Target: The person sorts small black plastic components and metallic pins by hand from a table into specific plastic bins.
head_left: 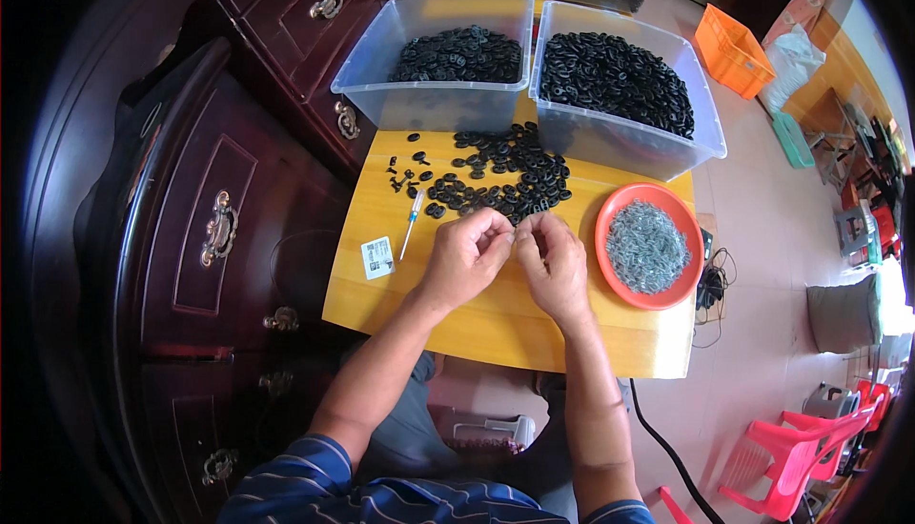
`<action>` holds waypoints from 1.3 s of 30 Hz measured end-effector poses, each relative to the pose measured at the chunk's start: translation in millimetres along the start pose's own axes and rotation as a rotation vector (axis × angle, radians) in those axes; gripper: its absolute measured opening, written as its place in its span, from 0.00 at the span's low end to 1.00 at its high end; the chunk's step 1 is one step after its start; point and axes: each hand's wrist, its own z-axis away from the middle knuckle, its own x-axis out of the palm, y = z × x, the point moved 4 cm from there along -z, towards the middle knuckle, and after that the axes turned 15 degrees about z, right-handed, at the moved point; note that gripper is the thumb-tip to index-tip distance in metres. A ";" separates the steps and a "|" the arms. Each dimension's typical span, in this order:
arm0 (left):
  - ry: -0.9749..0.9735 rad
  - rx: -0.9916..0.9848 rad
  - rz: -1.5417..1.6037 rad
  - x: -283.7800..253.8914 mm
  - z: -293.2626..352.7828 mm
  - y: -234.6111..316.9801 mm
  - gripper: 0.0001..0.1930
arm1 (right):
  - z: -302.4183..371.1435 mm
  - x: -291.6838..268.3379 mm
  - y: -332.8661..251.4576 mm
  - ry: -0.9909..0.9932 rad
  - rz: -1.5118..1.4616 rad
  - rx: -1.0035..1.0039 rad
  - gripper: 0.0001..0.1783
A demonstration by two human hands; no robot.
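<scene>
My left hand (469, 255) and my right hand (553, 262) meet fingertip to fingertip over the middle of the yellow table (457, 333). Both are pinched closed; whatever sits between the fingertips is too small and hidden to name. Just beyond them spreads a loose pile of small black oval plastic pieces (538, 181). To the right of my right hand stands an orange-red bowl (602, 248) full of small clear, slender pieces (648, 248). A small screwdriver (412, 224) with a clear and blue handle lies left of my left hand, beside a white printed card (377, 258).
Two clear plastic bins, a left one (410, 105) and a right one (610, 138), hold black pieces at the table's far side. Dark wooden drawers (200, 219) border the left. An orange crate (734, 52) and pink chairs (791, 457) stand on the floor at right.
</scene>
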 end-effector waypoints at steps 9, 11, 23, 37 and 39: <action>0.027 -0.017 -0.023 4.0 0.8 -4.3 0.03 | 2.4 9.0 13.7 -0.058 -0.295 0.179 0.04; 0.030 0.003 -0.052 4.9 1.2 -2.6 0.03 | 2.1 9.3 14.9 -0.063 -0.320 0.191 0.05; -0.018 0.306 -0.363 11.4 0.0 15.3 0.04 | 6.0 11.0 39.8 -0.141 -0.276 0.278 0.09; -0.049 0.079 -0.077 -4.3 -0.3 12.0 0.05 | 3.7 8.3 23.8 -0.293 -0.444 0.233 0.10; -0.068 0.057 -0.053 -6.4 0.8 6.0 0.05 | 4.2 9.2 28.8 -0.332 -0.483 0.233 0.10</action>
